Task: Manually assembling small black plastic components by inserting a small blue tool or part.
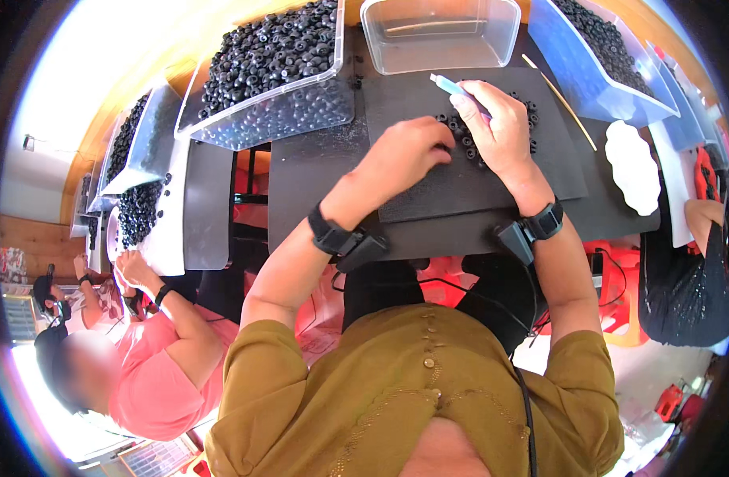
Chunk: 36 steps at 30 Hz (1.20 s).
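My right hand is closed around a slim light-blue tool with a whitish end, which points up and to the left; its exact kind is unclear. Under and around that hand lie small round black parts with holes, loose on a dark mat. Just left of them is my left hand, its fingers curled inward. Whatever its fingertips may hold is too small or hidden to make out. The two hands are apart, and each wrist wears a black band with a box-like device.
A clear bin heaped with black parts stands far left. Behind the mat is another clear bin, and a bluish one with parts sits right. A thin stick and a white wavy-edged piece lie right. Co-workers sit both sides.
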Motion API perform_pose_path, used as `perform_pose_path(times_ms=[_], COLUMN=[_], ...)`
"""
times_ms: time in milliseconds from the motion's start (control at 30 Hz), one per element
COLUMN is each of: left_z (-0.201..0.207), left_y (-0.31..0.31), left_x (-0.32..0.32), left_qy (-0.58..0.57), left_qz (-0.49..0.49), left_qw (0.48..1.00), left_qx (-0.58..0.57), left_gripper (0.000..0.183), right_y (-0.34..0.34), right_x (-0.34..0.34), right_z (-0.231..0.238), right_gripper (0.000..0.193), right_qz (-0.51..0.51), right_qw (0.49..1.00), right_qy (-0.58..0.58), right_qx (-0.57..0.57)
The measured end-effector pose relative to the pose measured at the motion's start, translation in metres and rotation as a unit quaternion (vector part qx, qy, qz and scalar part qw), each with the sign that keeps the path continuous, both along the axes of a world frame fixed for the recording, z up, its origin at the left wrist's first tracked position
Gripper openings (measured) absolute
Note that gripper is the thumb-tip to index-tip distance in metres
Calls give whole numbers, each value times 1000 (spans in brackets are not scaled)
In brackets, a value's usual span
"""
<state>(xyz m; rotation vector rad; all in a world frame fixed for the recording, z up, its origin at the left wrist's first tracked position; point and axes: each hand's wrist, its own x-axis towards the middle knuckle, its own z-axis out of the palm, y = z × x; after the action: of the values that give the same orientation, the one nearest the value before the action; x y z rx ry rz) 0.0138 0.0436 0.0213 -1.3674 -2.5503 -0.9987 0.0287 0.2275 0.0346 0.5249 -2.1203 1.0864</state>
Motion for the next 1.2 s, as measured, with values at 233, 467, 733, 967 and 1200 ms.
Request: perform_pose_path(times_ms=[233,467,733,967,1200], left_z=[12,-5,-9,-15,-10], left_y=[-36,-42,-45,-45,-42], left_x=[-6,-9,-9,-10,-8], left_qy=[-469,-519,-540,-534,-530], left_qz=[-2,-91,-133,-136,-121], left_qw=[802,713,649,655,658], left_qx=[369,462,519,518,521], left_gripper=[23,30,25,24,15], right_y=[-2,-8,-8,-8,-9], right_x=[3,4,9,10,9], right_z=[3,-2,3,1,2], right_gripper=[21,23,23,22,22], right_qz=[19,82,113,110,114], right_qw=[1000,995,991,990,990], right_qy=[-12,-49,-42,-45,-41], right_qx=[3,3,50,74,78])
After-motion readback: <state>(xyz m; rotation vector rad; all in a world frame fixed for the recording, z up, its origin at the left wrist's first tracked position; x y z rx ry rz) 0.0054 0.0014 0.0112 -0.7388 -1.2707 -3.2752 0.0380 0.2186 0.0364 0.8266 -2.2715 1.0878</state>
